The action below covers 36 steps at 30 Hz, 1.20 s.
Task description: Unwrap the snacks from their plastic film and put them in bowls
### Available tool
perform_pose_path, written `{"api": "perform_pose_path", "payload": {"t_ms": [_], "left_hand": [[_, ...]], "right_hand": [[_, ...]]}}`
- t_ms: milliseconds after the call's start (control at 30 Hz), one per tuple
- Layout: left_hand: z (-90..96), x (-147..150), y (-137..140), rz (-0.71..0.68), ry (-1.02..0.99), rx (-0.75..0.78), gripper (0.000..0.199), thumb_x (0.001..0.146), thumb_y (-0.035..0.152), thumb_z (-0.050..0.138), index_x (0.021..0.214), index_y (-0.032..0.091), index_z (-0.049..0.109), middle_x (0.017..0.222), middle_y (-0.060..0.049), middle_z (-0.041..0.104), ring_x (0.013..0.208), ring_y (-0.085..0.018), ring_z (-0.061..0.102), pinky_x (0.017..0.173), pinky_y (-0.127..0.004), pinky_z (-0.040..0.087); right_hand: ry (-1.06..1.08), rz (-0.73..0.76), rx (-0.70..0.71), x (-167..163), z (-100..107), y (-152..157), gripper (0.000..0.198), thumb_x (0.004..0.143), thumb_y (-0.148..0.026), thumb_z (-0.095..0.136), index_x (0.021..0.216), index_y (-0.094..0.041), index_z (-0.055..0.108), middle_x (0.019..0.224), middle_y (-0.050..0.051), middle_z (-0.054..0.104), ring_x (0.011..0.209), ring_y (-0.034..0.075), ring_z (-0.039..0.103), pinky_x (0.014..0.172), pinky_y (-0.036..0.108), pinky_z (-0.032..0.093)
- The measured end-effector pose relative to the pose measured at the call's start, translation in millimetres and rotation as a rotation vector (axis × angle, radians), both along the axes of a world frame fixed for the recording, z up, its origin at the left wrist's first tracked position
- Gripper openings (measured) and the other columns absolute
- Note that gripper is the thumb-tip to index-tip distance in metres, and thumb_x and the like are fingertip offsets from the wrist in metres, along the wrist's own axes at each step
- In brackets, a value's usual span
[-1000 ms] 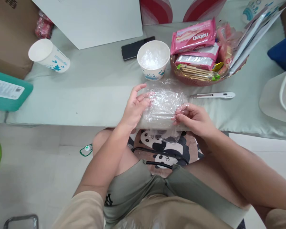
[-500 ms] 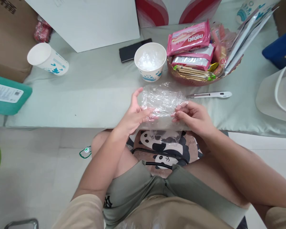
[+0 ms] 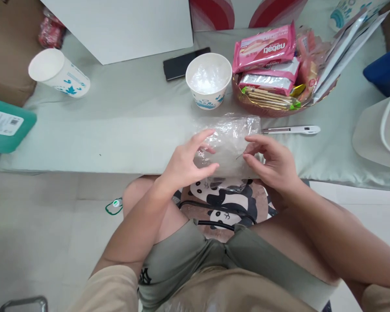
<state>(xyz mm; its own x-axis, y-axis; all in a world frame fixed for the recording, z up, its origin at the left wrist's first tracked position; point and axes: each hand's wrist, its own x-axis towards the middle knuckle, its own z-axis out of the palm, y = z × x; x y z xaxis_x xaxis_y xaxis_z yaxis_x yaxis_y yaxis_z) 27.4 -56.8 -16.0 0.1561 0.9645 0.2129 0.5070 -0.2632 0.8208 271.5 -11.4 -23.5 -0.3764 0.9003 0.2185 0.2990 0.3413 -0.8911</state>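
A clear crinkled plastic bag (image 3: 229, 130) lies flat at the table's near edge, its lower end hanging over above my lap. My left hand (image 3: 190, 161) hovers at the bag's left side, thumb and fingers spread apart with nothing gripped. On the right, my right hand (image 3: 273, 160) pinches a short, thin dark strand (image 3: 239, 156) between thumb and fingertips, over the bag. What the strand is I cannot make out. Just beyond the bag stands a paper cup (image 3: 209, 82) with crumpled clear plastic inside.
A snack bowl (image 3: 279, 110) with pink wafer packs sits behind my right hand, and a white utility knife (image 3: 292, 130) lies in front of it. A dark phone (image 3: 182, 65) rests behind the cup. Another paper cup (image 3: 60, 73) lies tipped at left. White containers (image 3: 373, 130) stand at right.
My left hand has let go of the bag and spread its fingers. The bag now lies flatter. My right hand has come off the bag's edge and pinches the thin dark strand.
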Motion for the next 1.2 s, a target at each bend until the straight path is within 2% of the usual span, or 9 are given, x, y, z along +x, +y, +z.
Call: {"api": "perform_pose_path", "payload": {"t_ms": [267, 400, 500, 567, 667, 767, 867, 1000, 1200], "left_hand": [[4.6, 2.5, -2.4, 0.088, 0.078, 0.185, 0.041, 0.085, 0.018, 0.067, 0.125, 0.028, 0.064, 0.088, 0.0, 0.073, 0.08, -0.017, 0.069, 0.08, -0.033, 0.056], [4.8, 0.8, -0.3, 0.19, 0.118, 0.307, 0.027, 0.084, 0.016, 0.066, 0.106, 0.03, 0.072, 0.079, -0.001, 0.059, 0.076, -0.018, 0.059, 0.075, -0.036, 0.053], [5.4, 1.4, -1.4, 0.254, 0.042, 0.352, 0.013, 0.084, 0.024, 0.068, 0.095, 0.03, 0.074, 0.091, -0.005, 0.053, 0.092, -0.022, 0.059, 0.08, -0.04, 0.053], [7.3, 4.7, -2.2, 0.246, -0.03, 0.327, 0.011, 0.085, 0.034, 0.07, 0.094, 0.029, 0.073, 0.109, -0.009, 0.055, 0.111, -0.027, 0.058, 0.091, -0.046, 0.054], [10.4, 14.5, -0.8, 0.103, -0.222, 0.164, 0.037, 0.08, 0.043, 0.076, 0.113, 0.028, 0.068, 0.127, -0.01, 0.062, 0.127, -0.031, 0.057, 0.105, -0.049, 0.051], [11.1, 26.1, 3.7, 0.023, -0.387, -0.118, 0.032, 0.081, 0.036, 0.075, 0.111, 0.023, 0.071, 0.113, -0.008, 0.073, 0.114, -0.027, 0.068, 0.102, -0.045, 0.054], [10.7, 33.4, 9.9, 0.116, -0.615, -0.393, 0.014, 0.088, 0.03, 0.065, 0.091, 0.019, 0.074, 0.093, -0.006, 0.077, 0.094, -0.022, 0.074, 0.09, -0.038, 0.059], [12.0, 30.5, 19.3, 0.213, -0.952, -0.616, 0.016, 0.083, 0.028, 0.065, 0.094, 0.017, 0.069, 0.089, -0.005, 0.078, 0.084, -0.022, 0.076, 0.08, -0.037, 0.062], [6.9, 20.4, 27.7, 0.213, -1.092, -0.668, 0.033, 0.083, 0.042, 0.068, 0.107, 0.019, 0.068, 0.1, -0.007, 0.078, 0.106, -0.03, 0.074, 0.092, -0.045, 0.062]], "right_hand": [[-0.083, -0.052, 0.292, 4.7, 6.2, -7.0, 0.033, 0.086, -0.021, 0.067, 0.117, -0.032, 0.066, 0.081, 0.0, 0.065, 0.078, 0.021, 0.065, 0.08, 0.042, 0.057], [-0.151, -0.166, 0.481, 1.8, 18.4, -9.8, 0.02, 0.085, -0.017, 0.068, 0.096, -0.034, 0.07, 0.075, 0.001, 0.055, 0.073, 0.019, 0.06, 0.068, 0.038, 0.053], [-0.135, -0.26, 0.509, -0.4, 25.2, -11.6, 0.01, 0.084, -0.022, 0.069, 0.081, -0.031, 0.068, 0.086, 0.005, 0.056, 0.092, 0.025, 0.063, 0.082, 0.046, 0.056], [-0.043, -0.197, 0.447, -1.7, 29.8, -14.1, 0.008, 0.085, -0.025, 0.067, 0.08, -0.03, 0.065, 0.093, 0.006, 0.061, 0.104, 0.029, 0.064, 0.095, 0.053, 0.054], [0.124, -0.108, 0.25, -3.2, 34.6, -18.2, 0.008, 0.092, -0.028, 0.063, 0.085, -0.03, 0.06, 0.087, 0.004, 0.065, 0.102, 0.028, 0.068, 0.101, 0.056, 0.053], [0.225, -0.194, 0.082, -2.9, 32.1, -17.0, 0.007, 0.096, -0.037, 0.062, 0.098, -0.032, 0.059, 0.086, 0.003, 0.066, 0.098, 0.027, 0.07, 0.096, 0.052, 0.056], [0.294, -0.186, 0.004, -0.6, 22.8, -9.2, 0.032, 0.092, -0.049, 0.066, 0.119, -0.036, 0.053, 0.099, 0.004, 0.068, 0.105, 0.028, 0.07, 0.096, 0.05, 0.055], [0.268, -0.085, -0.121, 2.3, 11.4, -0.1, 0.056, 0.081, -0.05, 0.078, 0.127, -0.034, 0.05, 0.125, 0.007, 0.064, 0.125, 0.029, 0.062, 0.103, 0.048, 0.053], [0.199, 0.032, -0.546, 0.0, 8.6, 1.6, 0.031, 0.078, -0.036, 0.077, 0.1, -0.025, 0.057, 0.09, 0.002, 0.067, 0.084, 0.02, 0.066, 0.076, 0.037, 0.056]]}}
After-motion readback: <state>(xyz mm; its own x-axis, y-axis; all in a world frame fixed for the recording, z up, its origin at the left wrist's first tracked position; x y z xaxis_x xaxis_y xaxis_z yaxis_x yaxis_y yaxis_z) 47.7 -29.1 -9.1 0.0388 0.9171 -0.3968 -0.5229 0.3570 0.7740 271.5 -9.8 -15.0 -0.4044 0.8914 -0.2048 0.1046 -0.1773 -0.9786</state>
